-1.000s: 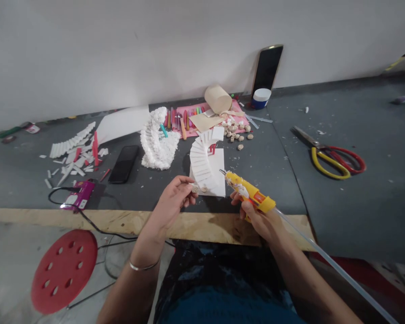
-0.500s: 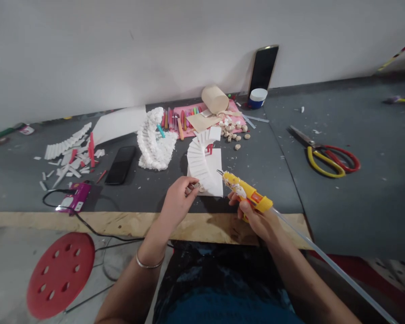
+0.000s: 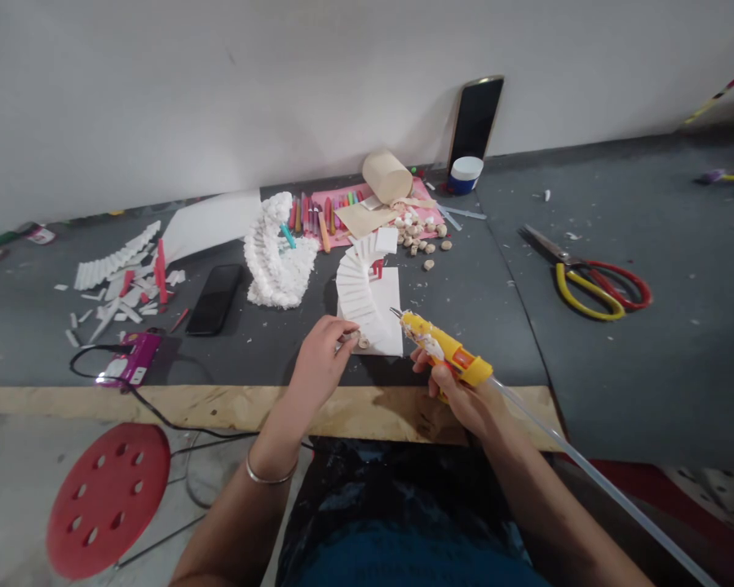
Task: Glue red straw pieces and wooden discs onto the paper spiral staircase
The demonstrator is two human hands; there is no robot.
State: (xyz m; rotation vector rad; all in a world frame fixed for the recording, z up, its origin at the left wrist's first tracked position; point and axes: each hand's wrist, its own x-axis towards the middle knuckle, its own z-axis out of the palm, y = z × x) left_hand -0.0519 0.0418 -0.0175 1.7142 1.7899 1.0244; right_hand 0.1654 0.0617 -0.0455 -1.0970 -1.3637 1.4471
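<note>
My right hand [image 3: 456, 383] is wrapped round a yellow hot glue gun [image 3: 444, 346], its metal nozzle pointing left. A long clear glue stick [image 3: 575, 452] runs out of the gun's back end. My left hand [image 3: 325, 355] is closed in a pinch on a small beige pebble [image 3: 355, 335], partly hidden by the fingers. Another pebble [image 3: 364, 343] lies beside the fingertips at the foot of a curved white model staircase [image 3: 353, 287]. The staircase stands on a white card base [image 3: 391, 314], with a small red piece [image 3: 377, 268] under its upper end.
Behind the staircase are loose pebbles [image 3: 429, 265], a white textured model [image 3: 272, 261] and coloured pens [image 3: 309, 214]. A phone [image 3: 214, 299], white scraps [image 3: 122, 310] and a purple power strip [image 3: 135, 359] lie left. Scissors [image 3: 593, 281] lie right; another phone [image 3: 477, 122] leans on the wall.
The view has shifted very slightly. Both hands keep nearly the same pose: the left pinching at the staircase foot, the right holding the glue gun.
</note>
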